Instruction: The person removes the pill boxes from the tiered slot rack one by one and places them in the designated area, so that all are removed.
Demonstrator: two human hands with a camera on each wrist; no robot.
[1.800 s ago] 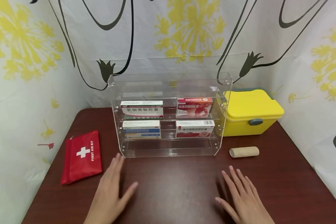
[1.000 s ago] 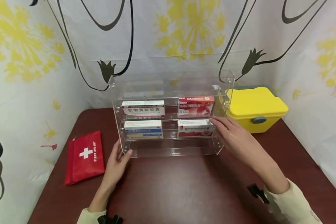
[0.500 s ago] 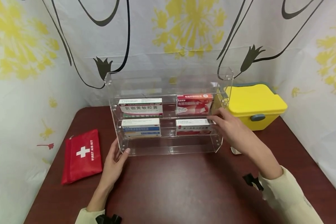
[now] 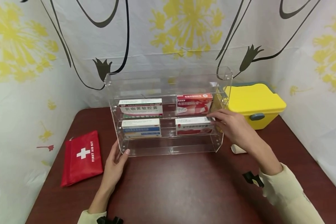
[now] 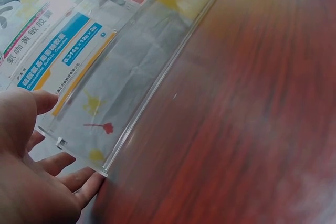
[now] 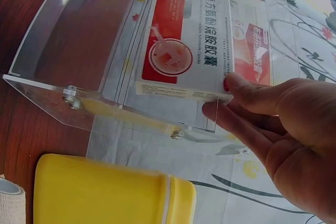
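A clear acrylic shelf [image 4: 168,76] stands mid-table with a medicine box in each of four spots. My right hand [image 4: 212,119] reaches in from the right. Thumb and fingers pinch the right end of the white and red box [image 4: 193,126] on the lower tier; in the right wrist view the hand [image 6: 218,98] holds that box [image 6: 184,45] at its end. My left hand [image 4: 120,154] rests against the shelf's lower left corner, fingers fairly straight along the side wall, thumb at the front; the left wrist view shows that hand [image 5: 73,140] at the shelf [image 5: 131,77] corner.
A red first aid pouch [image 4: 82,157] lies at the left of the dark red table [image 4: 179,193]. A yellow lidded case [image 4: 254,104] stands right of the shelf, with a beige bandage roll [image 4: 236,149] partly hidden behind my right wrist. Patterned curtain walls enclose three sides.
Both hands left the table front. The left went to the shelf's left corner; the right reached to the lower right box and now pinches its end, which has risen slightly.
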